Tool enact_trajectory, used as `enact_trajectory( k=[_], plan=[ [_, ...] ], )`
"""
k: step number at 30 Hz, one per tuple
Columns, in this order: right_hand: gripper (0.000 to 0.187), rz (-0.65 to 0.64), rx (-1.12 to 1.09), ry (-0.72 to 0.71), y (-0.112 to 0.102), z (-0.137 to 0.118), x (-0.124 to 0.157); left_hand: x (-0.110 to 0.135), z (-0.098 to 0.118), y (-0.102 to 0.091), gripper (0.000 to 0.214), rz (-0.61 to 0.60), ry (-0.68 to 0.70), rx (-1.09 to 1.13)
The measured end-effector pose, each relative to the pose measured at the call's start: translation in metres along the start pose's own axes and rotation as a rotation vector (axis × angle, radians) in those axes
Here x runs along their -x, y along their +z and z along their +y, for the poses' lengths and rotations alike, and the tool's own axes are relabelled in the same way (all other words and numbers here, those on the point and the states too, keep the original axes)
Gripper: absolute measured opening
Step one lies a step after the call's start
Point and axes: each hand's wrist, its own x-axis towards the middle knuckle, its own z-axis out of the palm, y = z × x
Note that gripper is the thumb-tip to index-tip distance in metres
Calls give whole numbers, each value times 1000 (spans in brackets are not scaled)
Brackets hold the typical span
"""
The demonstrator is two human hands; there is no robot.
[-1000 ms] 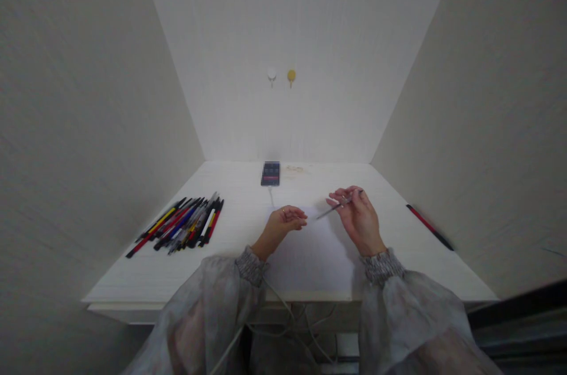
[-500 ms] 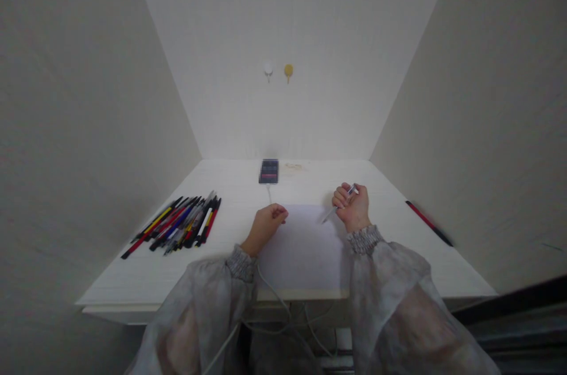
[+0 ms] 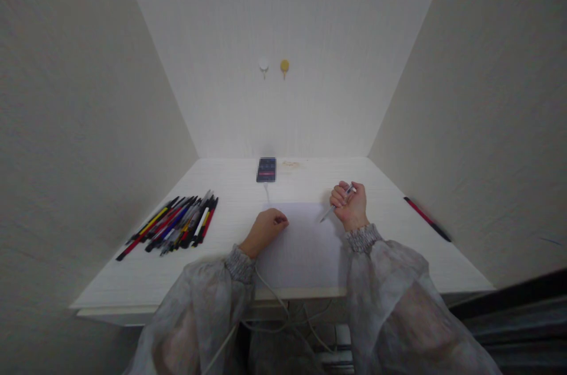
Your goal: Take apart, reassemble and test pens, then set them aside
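Note:
My right hand (image 3: pixel 351 206) grips a clear-barrelled pen (image 3: pixel 335 205) in a writing hold, its tip down on the upper right part of a white sheet of paper (image 3: pixel 305 245). My left hand (image 3: pixel 264 231) rests curled on the sheet's left edge, fingers closed, with nothing visible in them. Both sleeves are grey and loose.
A pile of several coloured pens (image 3: pixel 177 224) lies at the left of the white desk (image 3: pixel 133 280). A phone (image 3: pixel 266 169) on a white cable lies at the back. A red and black pen (image 3: pixel 426 218) lies by the right wall. Two hooks (image 3: pixel 273 66) hang on the back wall.
My right hand turned from holding the pen up sideways to a writing grip with the tip on the paper. My left hand drew back a little and curled on the sheet.

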Motion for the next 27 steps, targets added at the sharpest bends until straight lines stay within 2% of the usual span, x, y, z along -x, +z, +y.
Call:
enact_trajectory(
  k=[3, 6, 12, 15, 18, 22, 27],
  plan=[
    [25, -6, 24, -22, -1, -1, 1, 2, 3, -3, 21, -29, 54, -100],
    [31, 6, 47, -37, -2, -1, 0, 6, 6, -4, 29, -121, 57, -160],
    [36, 97, 34, -67, -6, 0, -6, 14, 5, -4, 42, -224, 149, -266],
    [34, 97, 15, -72, -9, 3, -8, 18, 7, -4, 45, -239, 205, -332],
    [34, 81, 31, 1, -8, 8, -8, 20, 10, -4, 43, -233, 205, -388],
    [28, 65, 149, 55, -1, 15, -7, 21, 11, -3, 43, -230, 203, -424],
    [20, -6, 314, 38, 14, 29, -4, 20, 8, -2, 44, -216, 215, -426]
  ],
)
